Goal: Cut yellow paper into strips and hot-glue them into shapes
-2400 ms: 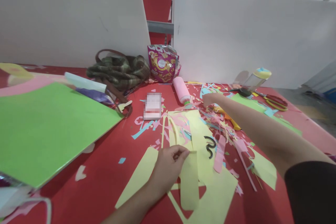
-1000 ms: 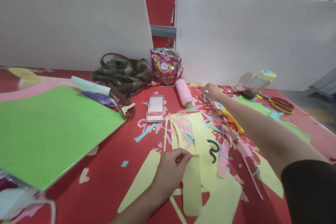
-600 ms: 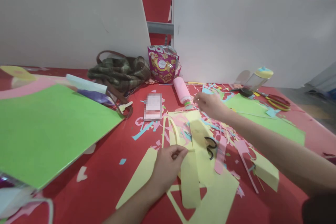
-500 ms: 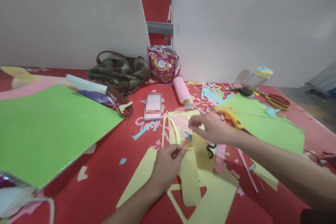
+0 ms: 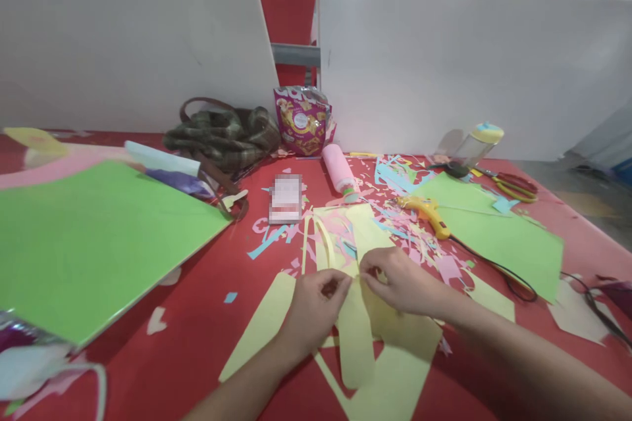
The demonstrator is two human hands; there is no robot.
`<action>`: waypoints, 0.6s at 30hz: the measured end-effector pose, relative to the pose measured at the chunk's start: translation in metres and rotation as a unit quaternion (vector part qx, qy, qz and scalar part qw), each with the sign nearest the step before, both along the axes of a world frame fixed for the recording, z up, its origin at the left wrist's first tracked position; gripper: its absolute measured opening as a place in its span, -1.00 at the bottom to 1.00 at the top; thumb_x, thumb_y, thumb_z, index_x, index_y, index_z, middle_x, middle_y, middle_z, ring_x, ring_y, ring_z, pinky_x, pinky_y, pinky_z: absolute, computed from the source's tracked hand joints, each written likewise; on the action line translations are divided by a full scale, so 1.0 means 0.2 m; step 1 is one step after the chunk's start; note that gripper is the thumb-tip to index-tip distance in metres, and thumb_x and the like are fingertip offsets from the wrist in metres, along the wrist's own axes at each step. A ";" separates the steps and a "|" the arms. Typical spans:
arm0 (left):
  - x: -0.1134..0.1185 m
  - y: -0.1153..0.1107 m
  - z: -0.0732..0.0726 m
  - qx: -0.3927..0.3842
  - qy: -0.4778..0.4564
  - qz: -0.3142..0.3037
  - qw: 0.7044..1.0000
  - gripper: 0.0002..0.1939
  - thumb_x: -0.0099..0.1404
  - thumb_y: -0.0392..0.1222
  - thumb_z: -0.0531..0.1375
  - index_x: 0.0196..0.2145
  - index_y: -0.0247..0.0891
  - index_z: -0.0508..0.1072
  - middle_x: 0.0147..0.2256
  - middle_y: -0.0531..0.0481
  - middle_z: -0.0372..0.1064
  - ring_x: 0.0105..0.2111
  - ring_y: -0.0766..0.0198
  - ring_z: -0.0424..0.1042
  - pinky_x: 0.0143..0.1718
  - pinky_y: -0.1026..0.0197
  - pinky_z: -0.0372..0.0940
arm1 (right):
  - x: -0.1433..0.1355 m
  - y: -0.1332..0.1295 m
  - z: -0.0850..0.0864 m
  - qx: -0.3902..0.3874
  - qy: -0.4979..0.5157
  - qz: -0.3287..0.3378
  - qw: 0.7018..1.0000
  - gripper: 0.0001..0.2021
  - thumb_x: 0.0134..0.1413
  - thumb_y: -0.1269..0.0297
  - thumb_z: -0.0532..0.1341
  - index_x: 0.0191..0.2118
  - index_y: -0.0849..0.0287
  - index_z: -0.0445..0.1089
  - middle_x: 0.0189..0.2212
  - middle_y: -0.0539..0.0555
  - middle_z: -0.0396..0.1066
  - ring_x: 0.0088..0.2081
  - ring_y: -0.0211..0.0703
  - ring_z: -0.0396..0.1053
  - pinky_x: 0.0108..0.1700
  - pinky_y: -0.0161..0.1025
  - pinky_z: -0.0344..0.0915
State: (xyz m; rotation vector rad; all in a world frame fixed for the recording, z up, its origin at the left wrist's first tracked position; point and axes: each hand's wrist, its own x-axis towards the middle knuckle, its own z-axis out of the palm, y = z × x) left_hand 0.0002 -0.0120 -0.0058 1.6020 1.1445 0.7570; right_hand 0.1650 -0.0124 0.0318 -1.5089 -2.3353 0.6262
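Observation:
My left hand (image 5: pixel 313 309) is closed in a pinch on the upper end of a pale yellow paper strip (image 5: pixel 356 355). Close beside it on the right, my right hand (image 5: pixel 402 279) also pinches, its fingertips at the edge of yellow paper by the same spot. Exactly which layer it grips is hard to make out. Beneath both hands lie more yellow paper sheets (image 5: pixel 402 362), some with cut-out openings. A further yellow sheet (image 5: pixel 261 322) reaches out left of my left hand. Pink and blue scraps (image 5: pixel 340 230) lie just beyond my fingertips.
A yellow glue gun (image 5: pixel 429 214) with a black cord rests on the right by a green sheet (image 5: pixel 498 237). Scissors (image 5: pixel 516 187), a clear bottle (image 5: pixel 478 145), a pink bottle (image 5: pixel 338 170), a snack bag (image 5: pixel 302 122) and a plaid bag (image 5: pixel 222 135) stand or lie farther back. A green board (image 5: pixel 108 243) covers the left.
My right hand has come down and toward me, from above the scraps to beside my left fingertips. The black loops seen near it before are now out of sight. My left hand keeps its pinch.

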 end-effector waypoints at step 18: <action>0.01 0.01 -0.01 -0.075 -0.011 -0.013 0.997 -0.74 0.11 -0.13 0.02 -0.46 -0.29 0.46 -0.49 -0.01 0.42 -0.47 0.25 0.36 -0.44 0.30 0.21 | 0.03 -0.06 -0.20 0.076 0.089 -0.080 0.990 -0.83 -0.01 0.48 -0.01 -0.48 0.18 0.27 -0.56 0.01 0.33 -0.50 -0.26 0.28 -0.43 -0.33 0.20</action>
